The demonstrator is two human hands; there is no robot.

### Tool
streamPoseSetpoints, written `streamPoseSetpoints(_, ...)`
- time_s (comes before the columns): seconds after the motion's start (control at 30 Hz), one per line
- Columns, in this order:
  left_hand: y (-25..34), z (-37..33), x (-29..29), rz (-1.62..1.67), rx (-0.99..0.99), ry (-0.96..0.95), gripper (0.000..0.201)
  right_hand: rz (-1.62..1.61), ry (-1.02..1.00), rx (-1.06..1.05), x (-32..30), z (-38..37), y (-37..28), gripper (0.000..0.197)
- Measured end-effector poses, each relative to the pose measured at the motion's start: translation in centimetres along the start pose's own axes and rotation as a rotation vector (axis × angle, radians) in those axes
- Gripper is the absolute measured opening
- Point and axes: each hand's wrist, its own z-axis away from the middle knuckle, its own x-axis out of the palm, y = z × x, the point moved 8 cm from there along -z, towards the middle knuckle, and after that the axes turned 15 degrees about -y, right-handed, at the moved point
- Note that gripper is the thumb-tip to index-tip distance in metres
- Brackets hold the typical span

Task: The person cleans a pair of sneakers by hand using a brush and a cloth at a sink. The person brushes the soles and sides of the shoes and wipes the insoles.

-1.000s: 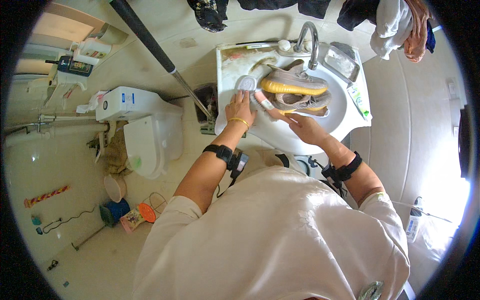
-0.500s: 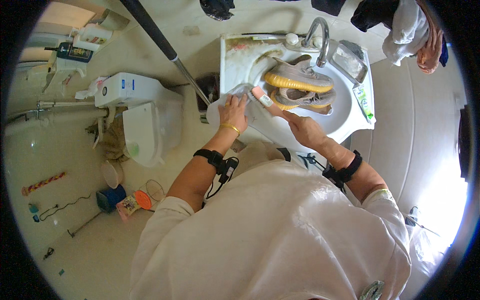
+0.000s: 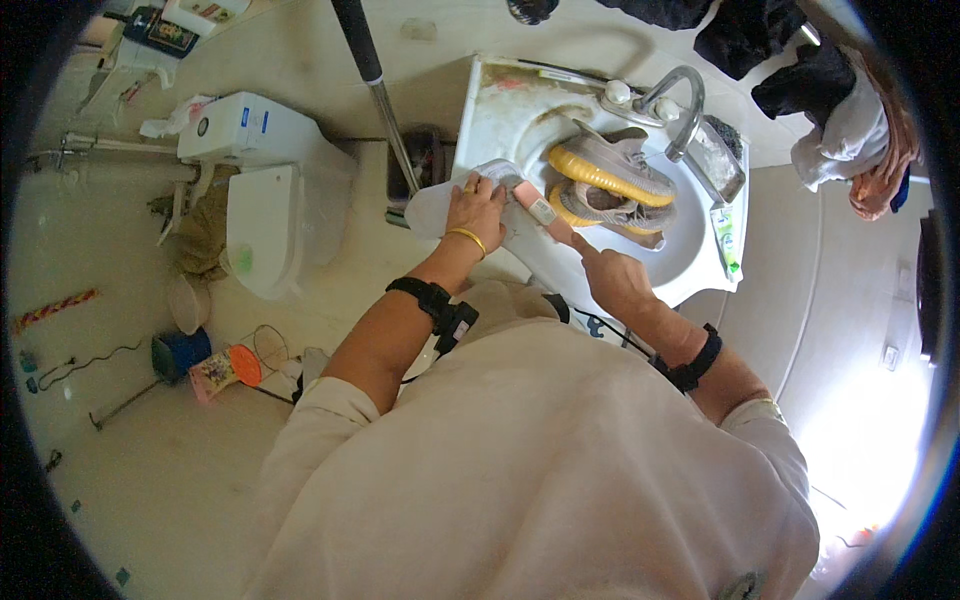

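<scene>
A pale, flat insole (image 3: 425, 211) lies across the front left rim of the white washbasin (image 3: 466, 140), one end jutting past the edge. My left hand (image 3: 477, 212) presses it there with fingers laid over its top. In my right hand (image 3: 615, 278) is a pink-orange scrubbing brush (image 3: 541, 209), gripped by its handle with the index finger stretched along it. Its head is over the insole's inner end; the bristles are mostly hidden underneath. Just beyond, two grey shoes with yellow soles (image 3: 605, 170) lie on their sides in the bowl.
A curved metal tap (image 3: 690, 110) rises behind the bowl. On the basin's right rim are a metal dish (image 3: 725, 170) and a green-white packet (image 3: 727, 240). A long pole (image 3: 385, 110) leans by a dark bin (image 3: 428, 160), near the toilet (image 3: 265, 230). Clothes (image 3: 840, 130) hang upper right.
The whole view has shifted, with the basin now farther right. Both hands stay at the insole; the brush has moved only slightly, and my right index finger now points along its handle.
</scene>
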Motion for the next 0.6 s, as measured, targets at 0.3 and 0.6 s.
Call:
streamPoseSetpoints(0.3, -0.1, -0.2, -0.2, 0.004, 0.056, 0.012, 0.051, 0.214, 0.303, -0.078, -1.4, -3.6, -2.3, 0.055)
streamPoseSetpoints(0.6, -0.2, -1.6, 0.1, -0.103, 0.089, 0.144, 0.035, 0.295, 0.315, -0.018, -3.6, -7.3, -2.6, 0.037)
